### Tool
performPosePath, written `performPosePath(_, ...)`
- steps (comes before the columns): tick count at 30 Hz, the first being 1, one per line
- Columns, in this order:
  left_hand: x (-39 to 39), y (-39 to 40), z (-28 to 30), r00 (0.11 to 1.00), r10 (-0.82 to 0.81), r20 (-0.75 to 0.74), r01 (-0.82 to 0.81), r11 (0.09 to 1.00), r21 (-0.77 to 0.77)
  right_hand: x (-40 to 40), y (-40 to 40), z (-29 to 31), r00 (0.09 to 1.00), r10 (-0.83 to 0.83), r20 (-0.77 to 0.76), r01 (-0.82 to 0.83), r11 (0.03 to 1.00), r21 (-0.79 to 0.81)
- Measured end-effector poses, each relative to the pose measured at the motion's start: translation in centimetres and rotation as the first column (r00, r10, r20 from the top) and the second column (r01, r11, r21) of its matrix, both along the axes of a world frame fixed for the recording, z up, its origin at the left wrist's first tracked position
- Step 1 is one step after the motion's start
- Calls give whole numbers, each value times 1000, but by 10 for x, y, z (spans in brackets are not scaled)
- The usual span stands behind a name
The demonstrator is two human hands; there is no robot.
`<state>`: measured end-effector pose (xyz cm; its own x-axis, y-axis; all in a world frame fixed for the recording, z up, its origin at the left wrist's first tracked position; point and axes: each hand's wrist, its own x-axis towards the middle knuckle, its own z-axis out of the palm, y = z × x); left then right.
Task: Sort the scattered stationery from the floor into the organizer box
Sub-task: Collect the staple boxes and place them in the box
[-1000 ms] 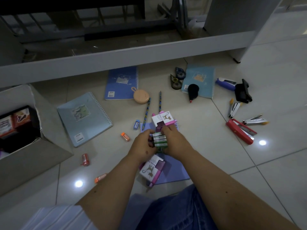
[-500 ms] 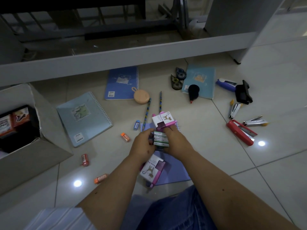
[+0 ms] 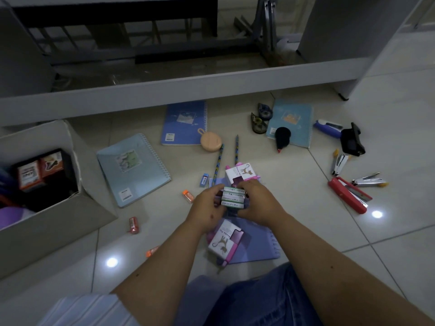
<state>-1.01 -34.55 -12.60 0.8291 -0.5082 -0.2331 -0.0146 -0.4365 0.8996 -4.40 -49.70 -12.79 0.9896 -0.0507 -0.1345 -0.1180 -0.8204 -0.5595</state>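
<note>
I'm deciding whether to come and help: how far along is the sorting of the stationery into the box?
Early on. The organizer box already holds a few small cartons. Both hands, left hand and right hand, hold a stack of staple boxes. Left on the floor: notebooks, pencils, red stapler, tape dispensers, erasers.

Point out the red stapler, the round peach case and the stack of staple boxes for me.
red stapler (image 3: 348,197): head view, on the middle of its red body.
round peach case (image 3: 211,143): head view, on its flat top.
stack of staple boxes (image 3: 233,198): head view, on the middle box's label.
</note>
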Motion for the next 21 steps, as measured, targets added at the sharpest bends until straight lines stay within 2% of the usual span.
performPosePath(3, 5, 11, 15, 998, 60, 27, -58, 996, -70, 4, 9, 18, 997, 2, 75, -5, 1000, 31)
performPosePath(7, 11, 30, 39, 995, 94, 44, -90, 992, -88, 8, 29, 40, 985, -39, 168, 14, 990, 143)
performPosePath(10, 16, 57, 59, 990, 124, 72, -117, 989, -93, 17, 57, 57, 977, -96, 188, 35, 952, 304)
performPosePath(13, 22, 98, 80, 972, 191, 133, -181, 980, -89, 35, 100, 74, 975, -70, 210, -29, 900, 435)
performPosePath(21, 45, 221, 117, 880, 351, 320, -375, 927, 15, 87, 220, 120, 950, 134, 283, -246, 877, 413)
